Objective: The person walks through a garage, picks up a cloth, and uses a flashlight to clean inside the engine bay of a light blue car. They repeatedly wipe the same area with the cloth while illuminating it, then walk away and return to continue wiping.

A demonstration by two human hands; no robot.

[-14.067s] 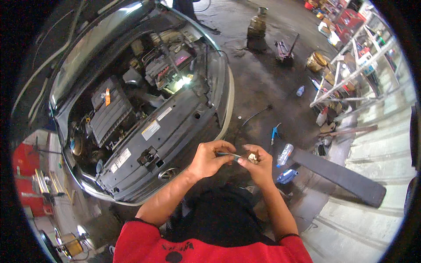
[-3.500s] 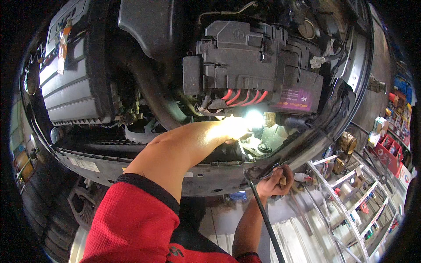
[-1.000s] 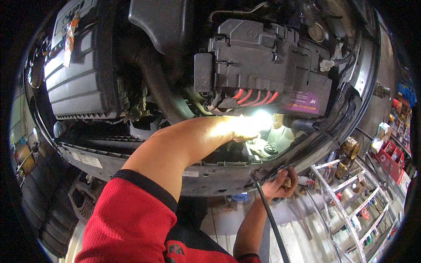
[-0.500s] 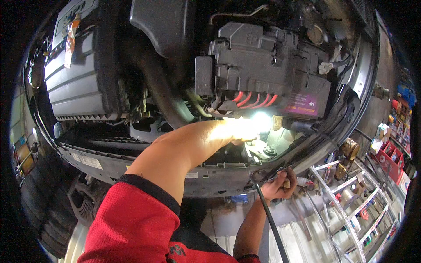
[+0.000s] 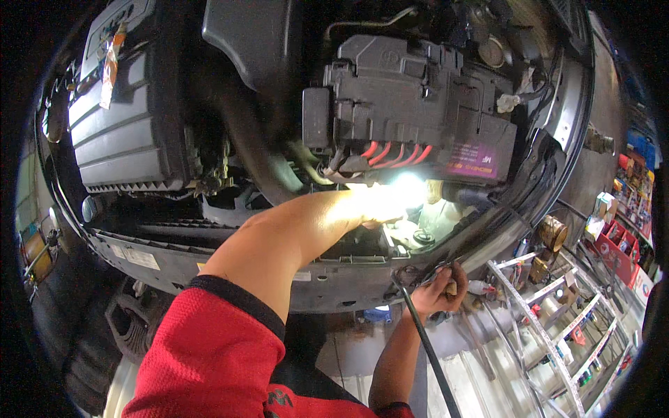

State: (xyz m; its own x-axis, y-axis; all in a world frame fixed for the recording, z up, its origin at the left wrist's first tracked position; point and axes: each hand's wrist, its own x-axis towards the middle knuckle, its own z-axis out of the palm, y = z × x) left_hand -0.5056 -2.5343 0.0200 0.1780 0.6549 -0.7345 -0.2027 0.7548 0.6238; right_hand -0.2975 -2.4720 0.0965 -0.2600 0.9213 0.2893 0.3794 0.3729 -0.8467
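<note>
My left arm, in a red sleeve, reaches down into a car's engine bay. My left hand [image 5: 380, 205] is washed out by a bright light [image 5: 410, 184] beside it, so its fingers cannot be made out. Above it sits a dark battery [image 5: 477, 153] with a purple label, and red cables [image 5: 401, 155] run under a black fuse box [image 5: 397, 90]. A pale housing [image 5: 441, 217] with a dark round cap [image 5: 422, 237] lies close by. My right hand [image 5: 439, 289] is curled closed at the front edge of the car; what it grips is hidden. Next to it slants a black rod [image 5: 431, 355].
A ribbed grey engine-bay box [image 5: 125, 104] and a thick black hose [image 5: 261, 153] lie to the left. The front crossmember [image 5: 334, 279] runs below my left arm. On the right stand a metal stepladder [image 5: 543, 327], a rusty can [image 5: 554, 232] and a red bin [image 5: 619, 244].
The engine bay has shifted slightly left in the view. My left hand stays by the light, and my right hand stays curled at the front edge.
</note>
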